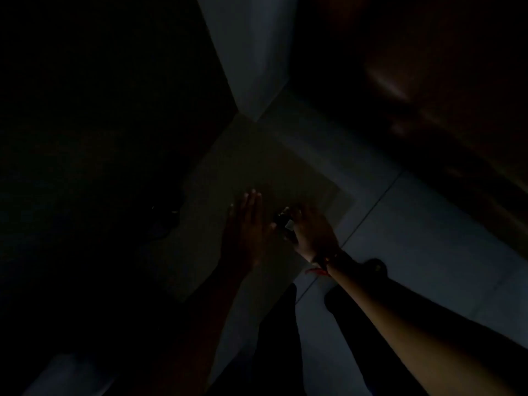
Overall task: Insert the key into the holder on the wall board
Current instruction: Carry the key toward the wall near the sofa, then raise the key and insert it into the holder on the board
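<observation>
Very dark. My left hand (pixel 248 224) lies flat and spread on the wall board (pixel 257 167). My right hand (pixel 311 232) pinches the key (pixel 284 221) against it; holder not discernible. Key's probably light, rigid, slick: grip the head.

I see a dim indoor room, most likely part of a home or similar building, though the darkness keeps me from saying which. I see a floor of large pale tiles (pixel 423 241) with thin dark joints, a pale wall corner (pixel 251 52) rising from it, and a reddish-brown wooden surface (pixel 445 81) at upper right.
</observation>
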`<state>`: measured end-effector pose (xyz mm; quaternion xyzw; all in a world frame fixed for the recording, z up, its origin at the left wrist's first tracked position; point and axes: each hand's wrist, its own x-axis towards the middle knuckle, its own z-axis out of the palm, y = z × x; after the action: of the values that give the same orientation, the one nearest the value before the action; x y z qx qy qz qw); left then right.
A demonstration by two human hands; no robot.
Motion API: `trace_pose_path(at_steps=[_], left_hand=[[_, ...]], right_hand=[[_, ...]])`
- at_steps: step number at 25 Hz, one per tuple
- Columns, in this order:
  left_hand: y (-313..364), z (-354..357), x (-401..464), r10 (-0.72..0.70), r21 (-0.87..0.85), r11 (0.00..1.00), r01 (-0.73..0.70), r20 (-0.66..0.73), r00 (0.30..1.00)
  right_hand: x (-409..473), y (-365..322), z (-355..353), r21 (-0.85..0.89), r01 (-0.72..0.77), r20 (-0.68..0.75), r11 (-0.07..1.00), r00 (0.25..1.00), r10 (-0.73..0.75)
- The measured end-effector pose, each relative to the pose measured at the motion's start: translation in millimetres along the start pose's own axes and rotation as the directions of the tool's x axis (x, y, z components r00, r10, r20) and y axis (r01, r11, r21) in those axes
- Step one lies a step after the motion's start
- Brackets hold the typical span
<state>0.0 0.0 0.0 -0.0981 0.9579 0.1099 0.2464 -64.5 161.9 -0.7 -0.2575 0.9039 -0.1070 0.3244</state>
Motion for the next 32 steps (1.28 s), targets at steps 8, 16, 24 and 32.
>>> trace_pose_path(at_steps=[8,16,24,32], left_hand=[[-14.8,27.4,-6.9,-0.023,0.033,0.999,0.023,-0.015,1.000],[21.2,-44.6,-4.6,0.004,-0.079,0.997,-0.012,-0.099,0.995],[151.7,-320.8,22.1,0.178,-0.013,0.979,-0.205,-0.445,0.878],[357.2,-628.9,-23.8,0.459,0.193,0.858,-0.475,-0.704,0.542]], right_hand=[[22.4,-5.7,20.9,0.152,-0.062,-0.036,0.986,0.997,0.068],[-14.7,11.2,-74.8,0.197,0.054,-0.108,0.979,0.994,-0.033],[-86.0,28.5,-363.1,0.277,0.095,-0.492,0.956,0.869,0.056],[-243.7,59.9,-682.8,0.381,0.258,-0.873,0.888,0.416,0.254]])
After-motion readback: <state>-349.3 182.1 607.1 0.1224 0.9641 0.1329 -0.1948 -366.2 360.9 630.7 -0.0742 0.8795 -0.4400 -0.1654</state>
